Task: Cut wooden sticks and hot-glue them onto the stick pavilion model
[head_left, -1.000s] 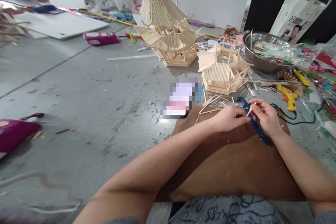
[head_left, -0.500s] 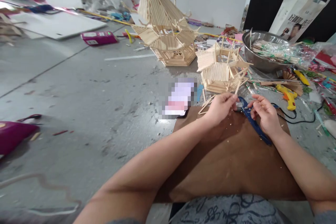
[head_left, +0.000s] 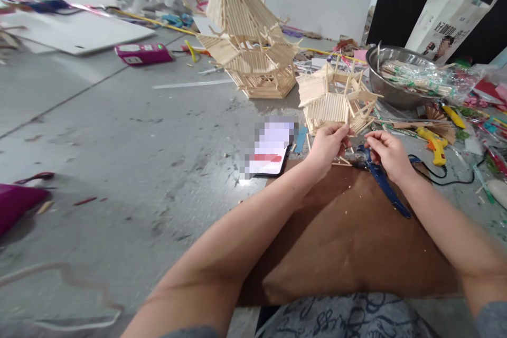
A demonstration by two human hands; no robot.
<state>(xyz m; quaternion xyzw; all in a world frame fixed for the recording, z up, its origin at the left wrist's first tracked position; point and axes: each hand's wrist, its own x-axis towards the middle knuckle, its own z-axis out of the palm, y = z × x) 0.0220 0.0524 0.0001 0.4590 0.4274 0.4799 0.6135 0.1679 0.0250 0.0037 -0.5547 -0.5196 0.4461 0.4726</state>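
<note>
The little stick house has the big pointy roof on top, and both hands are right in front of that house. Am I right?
Not quite: the big pointy roof is on the taller stick house. The head view shows the little stick house open on top. The left hand and right hand are indeed in front of it.

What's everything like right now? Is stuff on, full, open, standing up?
Tall stick tower: standing, pointed roof on
Small stick model: standing, top open
Phone: face up, lit
Metal bowl: filled with sticks
Yellow glue gun: lying down, can't tell if it's on
Blue-handled tool: lying on brown mat
Tote bag: upright
</note>
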